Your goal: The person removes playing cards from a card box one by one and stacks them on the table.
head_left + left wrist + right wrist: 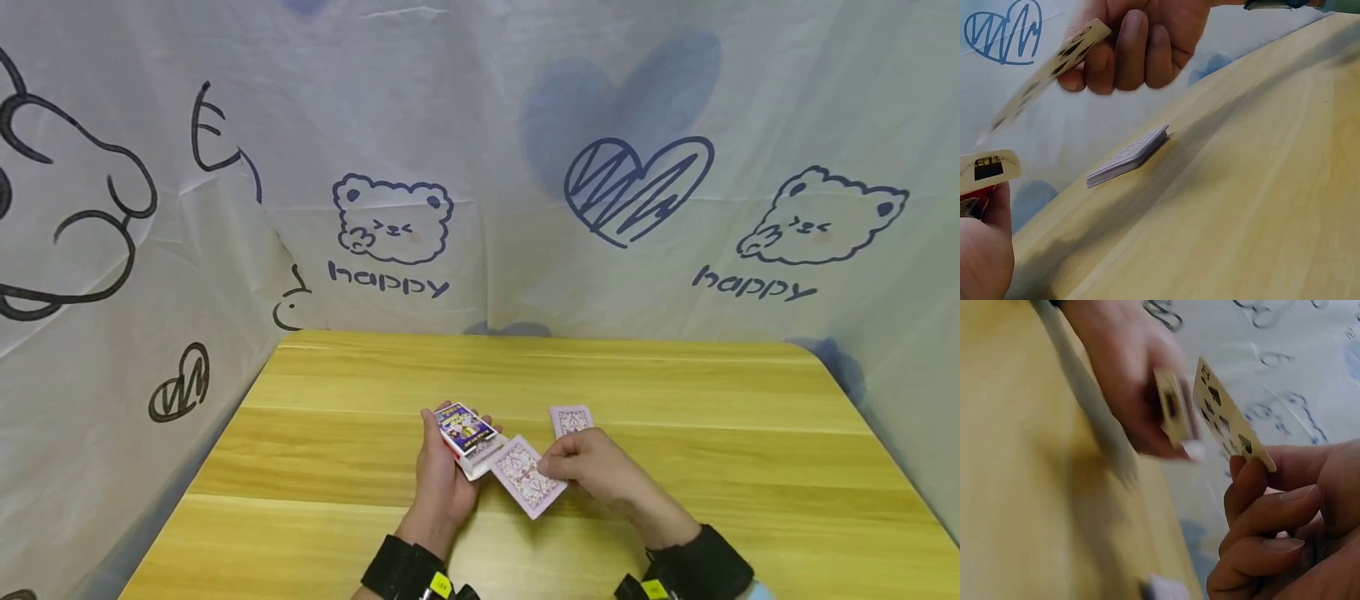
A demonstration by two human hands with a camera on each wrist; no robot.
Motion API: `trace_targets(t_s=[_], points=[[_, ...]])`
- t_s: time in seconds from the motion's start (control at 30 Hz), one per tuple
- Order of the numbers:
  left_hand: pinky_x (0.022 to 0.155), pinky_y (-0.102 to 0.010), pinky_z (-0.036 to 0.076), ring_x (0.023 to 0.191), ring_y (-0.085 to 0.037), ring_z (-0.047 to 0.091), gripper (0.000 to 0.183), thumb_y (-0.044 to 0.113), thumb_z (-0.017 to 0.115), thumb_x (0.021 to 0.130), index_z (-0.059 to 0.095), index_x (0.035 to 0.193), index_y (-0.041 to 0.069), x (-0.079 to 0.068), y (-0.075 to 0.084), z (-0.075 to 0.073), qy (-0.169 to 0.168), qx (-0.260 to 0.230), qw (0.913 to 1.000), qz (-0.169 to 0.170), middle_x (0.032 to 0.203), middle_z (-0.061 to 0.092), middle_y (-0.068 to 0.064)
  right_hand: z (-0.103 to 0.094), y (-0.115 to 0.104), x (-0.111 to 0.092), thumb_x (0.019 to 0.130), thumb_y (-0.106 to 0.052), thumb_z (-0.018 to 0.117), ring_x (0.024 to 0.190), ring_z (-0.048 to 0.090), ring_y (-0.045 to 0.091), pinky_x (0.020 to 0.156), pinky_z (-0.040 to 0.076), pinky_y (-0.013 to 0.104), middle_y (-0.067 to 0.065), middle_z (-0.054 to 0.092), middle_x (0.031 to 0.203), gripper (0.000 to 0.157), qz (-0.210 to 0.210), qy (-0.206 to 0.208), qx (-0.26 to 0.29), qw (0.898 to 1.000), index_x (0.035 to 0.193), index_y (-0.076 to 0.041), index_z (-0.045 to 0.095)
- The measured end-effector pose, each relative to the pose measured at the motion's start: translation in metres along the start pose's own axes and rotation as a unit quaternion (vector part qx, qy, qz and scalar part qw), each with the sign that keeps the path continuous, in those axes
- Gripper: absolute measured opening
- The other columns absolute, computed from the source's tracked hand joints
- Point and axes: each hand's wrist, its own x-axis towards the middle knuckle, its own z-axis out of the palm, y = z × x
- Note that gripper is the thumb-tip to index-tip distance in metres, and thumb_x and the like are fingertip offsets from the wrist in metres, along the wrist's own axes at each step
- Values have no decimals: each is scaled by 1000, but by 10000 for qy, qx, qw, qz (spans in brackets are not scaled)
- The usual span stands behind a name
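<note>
My left hand [444, 483] holds a card box [465, 429] with a blue and yellow picture, raised over the table. The box's white flap stands open toward me, and a card back shows at its mouth. Between thumb and fingers, my right hand [600, 467] pinches a playing card [527, 475], its pink patterned back upward and one corner close by the box's mouth. Black spade pips mark the underside of that card [1221, 415] in the right wrist view. Behind the right hand, a neat stack of cards [1125, 158] lies on the table, partly hidden in the head view.
The wood-grain table [322, 417] spreads around both hands. A pale cloth [510, 167] with bear and heart drawings hangs behind it and along the sides. Black bands [401, 567] with small cameras wrap both wrists.
</note>
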Motion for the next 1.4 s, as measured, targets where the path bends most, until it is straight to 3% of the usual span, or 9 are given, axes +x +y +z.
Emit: trace_targets(t_s=[0.13, 0.27, 0.47, 0.6, 0.8, 1.03, 1.4], points=[[103, -56, 43, 125, -40, 45, 69, 62, 25, 98, 17, 150, 18, 1, 1, 0, 109, -51, 9999, 45, 139, 30, -25, -24, -2, 1, 90, -18, 66, 53, 42, 13, 45, 33, 22, 3, 54, 64, 18, 59, 930, -499, 9944, 87, 0, 68], [105, -54, 43, 126, -40, 44, 71, 64, 23, 97, 15, 151, 19, -2, 2, 1, -1, -55, 9998, -202, 145, 24, -26, -44, -1, 1, 94, -22, 63, 58, 48, 17, 50, 41, 27, 7, 59, 72, 20, 156, 1763, -1352, 9749, 92, -3, 70], [92, -39, 54, 101, -28, 59, 66, 62, 18, 99, 17, 145, 15, -6, 4, 4, -348, -489, 9960, -668, 123, 43, -16, -64, 7, 2, 94, -22, 62, 71, 56, 21, 59, 46, 31, 11, 68, 85, 23, 294, 2362, -2110, 9481, 99, -1, 68], [82, -32, 57, 95, -25, 61, 60, 61, 15, 99, 19, 140, 17, -7, 5, 4, -582, -696, 9919, -890, 114, 50, -13, -68, 14, 5, 94, -23, 60, 71, 54, 22, 60, 44, 31, 11, 68, 86, 22, 438, 2322, -2080, 9492, 93, -2, 69], [95, -39, 51, 101, -26, 56, 66, 60, 17, 99, 12, 148, 15, -9, 3, 6, -559, -532, 9935, -841, 128, 37, -16, -64, 24, 12, 92, -22, 63, 78, 55, 23, 64, 44, 31, 11, 68, 90, 21, 485, 2081, -1997, 9563, 86, -4, 71], [97, -41, 50, 101, -27, 56, 67, 60, 20, 100, 15, 148, 14, -7, 0, 7, -437, -346, 9952, -802, 131, 35, -18, -55, 35, 20, 92, -22, 64, 78, 53, 23, 64, 43, 30, 11, 67, 90, 22, 563, 2061, -1776, 9606, 83, -2, 71], [96, -41, 51, 99, -26, 59, 67, 60, 20, 100, 15, 148, 13, -8, -1, 7, -434, -203, 9957, -790, 130, 39, -21, -47, 40, 24, 91, -24, 65, 67, 51, 21, 54, 39, 29, 8, 65, 79, 23, 657, 2115, -1991, 9546, 79, -5, 70]])
